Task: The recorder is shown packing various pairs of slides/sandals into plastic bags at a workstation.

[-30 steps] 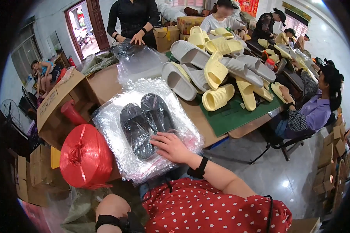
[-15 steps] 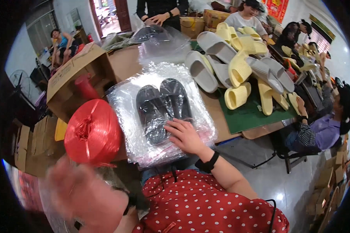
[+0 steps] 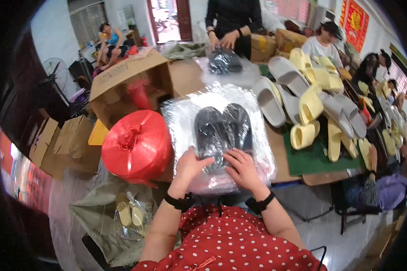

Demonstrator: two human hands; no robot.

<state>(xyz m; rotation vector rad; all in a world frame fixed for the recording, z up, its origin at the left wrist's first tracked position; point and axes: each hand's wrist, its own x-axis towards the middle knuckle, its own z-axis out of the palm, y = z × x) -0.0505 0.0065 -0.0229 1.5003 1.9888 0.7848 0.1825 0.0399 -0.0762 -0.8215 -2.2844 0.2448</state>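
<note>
A pair of black slippers [image 3: 211, 124] lies inside a clear plastic bag, on top of a stack of clear plastic bags [image 3: 178, 119] in front of me. My left hand [image 3: 189, 168] rests at the near left corner of the bagged pair, its fingers apart. Beside it, my right hand [image 3: 244, 169] lies over the near right end of the slippers with its fingers spread on the plastic. Neither hand visibly grips anything. Left of the stack sits a large roll of red plastic twine [image 3: 138, 147].
An open cardboard box [image 3: 122, 74] stands behind the twine. Grey and yellow slides [image 3: 312, 90] are heaped on a green mat [image 3: 303, 158] at right. Below left, a woven sack [image 3: 90, 212] holds bagged yellow slippers [image 3: 130, 212]. Across the table, a person's hands [image 3: 226, 39] handle another bagged dark pair.
My left hand has come up from the lower left onto the near edge of the bagged slippers. My right hand stays on the bag. The view has turned left.
</note>
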